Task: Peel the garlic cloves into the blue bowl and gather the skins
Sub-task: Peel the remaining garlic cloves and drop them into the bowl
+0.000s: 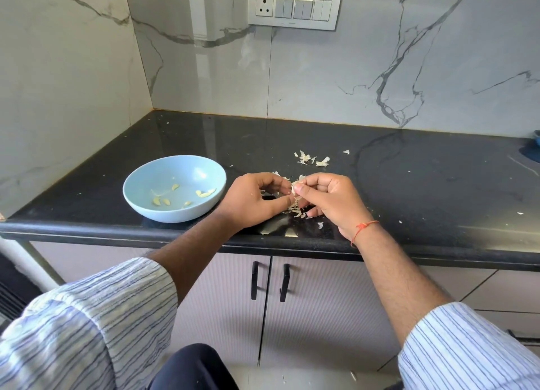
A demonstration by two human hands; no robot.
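A light blue bowl (137, 194) stands on the black counter at the left, with several peeled garlic cloves (204, 193) inside. To its right, my left hand (251, 199) and my right hand (327, 199) meet over the counter and together pinch one small garlic clove (293, 188) between their fingertips. Loose garlic skins (295, 211) lie under the hands, and another cluster of skins (311, 159) lies further back. Most of the held clove is hidden by my fingers.
The black counter (409, 185) meets a marble wall at the back and left, with small skin flecks scattered across it. A dark blue object (536, 140) shows at the far right edge. Cabinet doors with black handles (270, 281) are below the counter's front edge.
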